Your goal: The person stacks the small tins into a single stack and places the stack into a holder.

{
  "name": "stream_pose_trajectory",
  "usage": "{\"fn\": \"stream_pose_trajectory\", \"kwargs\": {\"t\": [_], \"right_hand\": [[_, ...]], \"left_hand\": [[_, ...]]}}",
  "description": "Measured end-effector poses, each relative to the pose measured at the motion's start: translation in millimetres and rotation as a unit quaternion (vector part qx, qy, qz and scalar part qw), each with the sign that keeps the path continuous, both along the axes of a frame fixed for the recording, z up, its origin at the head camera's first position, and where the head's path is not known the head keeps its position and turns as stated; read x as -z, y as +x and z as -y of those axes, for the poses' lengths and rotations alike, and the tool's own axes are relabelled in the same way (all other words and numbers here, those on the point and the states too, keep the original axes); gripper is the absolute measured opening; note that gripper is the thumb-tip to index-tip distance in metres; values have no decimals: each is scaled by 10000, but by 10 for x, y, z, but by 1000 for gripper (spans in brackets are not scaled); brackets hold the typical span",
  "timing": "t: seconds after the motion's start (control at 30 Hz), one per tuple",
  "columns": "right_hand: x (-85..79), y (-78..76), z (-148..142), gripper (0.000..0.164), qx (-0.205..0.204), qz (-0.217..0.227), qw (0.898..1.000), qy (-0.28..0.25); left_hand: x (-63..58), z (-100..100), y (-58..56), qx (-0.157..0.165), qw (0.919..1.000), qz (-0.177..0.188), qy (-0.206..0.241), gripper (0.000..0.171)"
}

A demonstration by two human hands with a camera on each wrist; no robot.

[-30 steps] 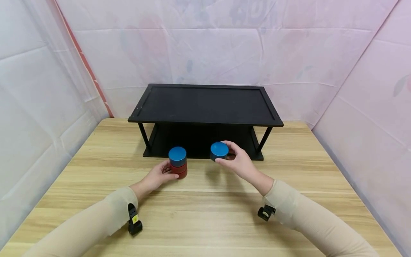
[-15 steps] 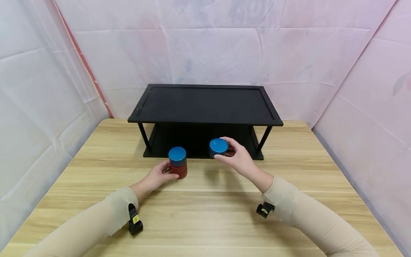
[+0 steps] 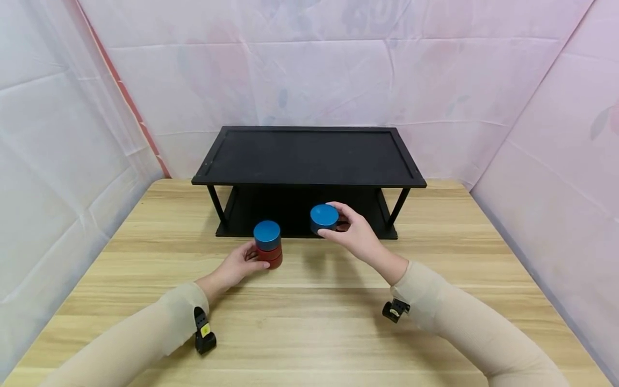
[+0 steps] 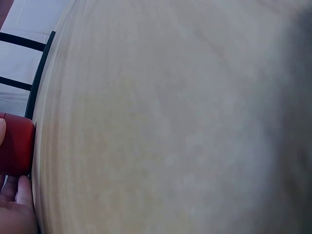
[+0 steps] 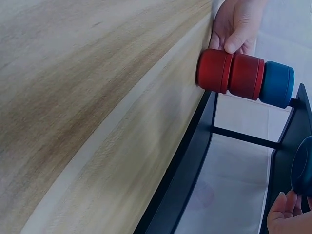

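Observation:
Two red round tins [image 3: 269, 258] stand stacked on the table with a blue round tin [image 3: 267, 234] on top. My left hand [image 3: 236, 266] grips the lower red part of this stack, thumb in front. In the right wrist view the stack shows as two red tins [image 5: 229, 73] and a blue tin [image 5: 277, 84]. To the right, my right hand [image 3: 359, 236] holds a second blue tin [image 3: 324, 216] above the table, in front of the rack's lower shelf. The left wrist view catches only a red tin [image 4: 17, 145] and some fingertips at its left edge.
A black two-level rack [image 3: 309, 156] stands behind both hands, its lower shelf [image 3: 285, 215] close to the stack. The wooden table [image 3: 309, 322] extends in front and to both sides. White cloth walls [image 3: 309, 80] enclose the back and sides.
My right hand has carried the blue tin slightly up and to the left, toward the stack. The left hand and the stack stay where they were.

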State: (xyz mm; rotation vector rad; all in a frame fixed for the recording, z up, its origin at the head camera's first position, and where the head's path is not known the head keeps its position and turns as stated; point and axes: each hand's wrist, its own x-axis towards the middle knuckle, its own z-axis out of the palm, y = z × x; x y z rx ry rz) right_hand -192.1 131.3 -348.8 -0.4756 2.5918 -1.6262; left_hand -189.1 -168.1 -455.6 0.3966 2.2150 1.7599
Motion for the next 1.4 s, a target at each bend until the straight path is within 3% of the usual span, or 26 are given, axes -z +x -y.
{"fn": "stream_pose_trajectory", "kwargs": {"t": [0.17, 1.4], "right_hand": [[116, -84, 20, 63, -68, -14, 10000, -56], [95, -79, 330, 58, -425, -253, 9988, -60]], "left_hand": [[-1, 24, 14, -49, 10000, -10, -84, 65], [-31, 55, 70, -104, 9998, -71, -156, 63]]}}
